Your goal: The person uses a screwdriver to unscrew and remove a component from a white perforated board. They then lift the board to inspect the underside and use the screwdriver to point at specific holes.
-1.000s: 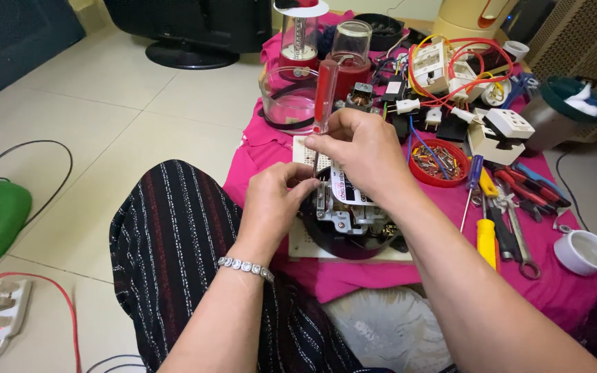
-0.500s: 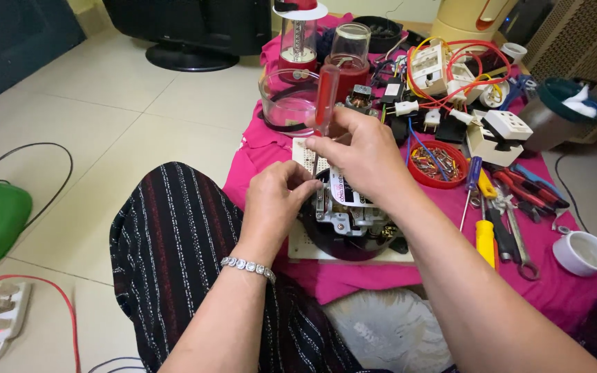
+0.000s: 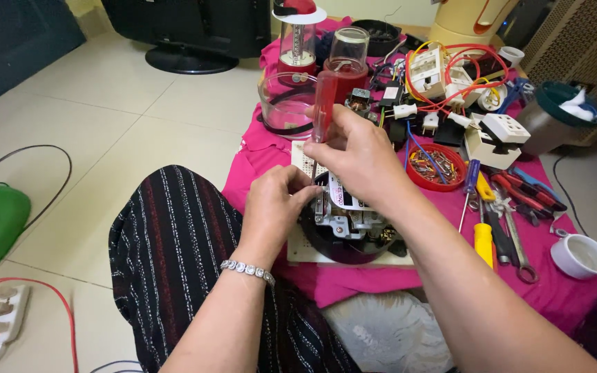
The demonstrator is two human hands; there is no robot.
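Opened black round appliance base [image 3: 354, 231], its metal frame and wiring bared, lies on a white perforated board [image 3: 340, 250] on the pink cloth [image 3: 575, 293] spread over the floor, right in front of my knees. My right hand [image 3: 357, 155] has its fingers clenched round a red translucent-handled screwdriver [image 3: 324, 103], held upright with the shaft pointing down into the base's 10 o'clock edge. My left hand [image 3: 274, 207] sits at 9 o'clock of the base, fingers pinched together at the spot where the shaft goes in; whether they grip a small part or only steady the tip I cannot tell.

At 12 o'clock stand a clear glass jar [image 3: 288, 103] and a red blender cup [image 3: 347, 59]. At 2 o'clock is a red round dish of small wire pieces [image 3: 437, 166], with white sockets [image 3: 495, 135] beyond it. At 3 o'clock lie a yellow-handled screwdriver [image 3: 484, 242], red pliers [image 3: 523, 197] and a steel spanner [image 3: 516, 242]; further out sits a white cup [image 3: 580, 255].
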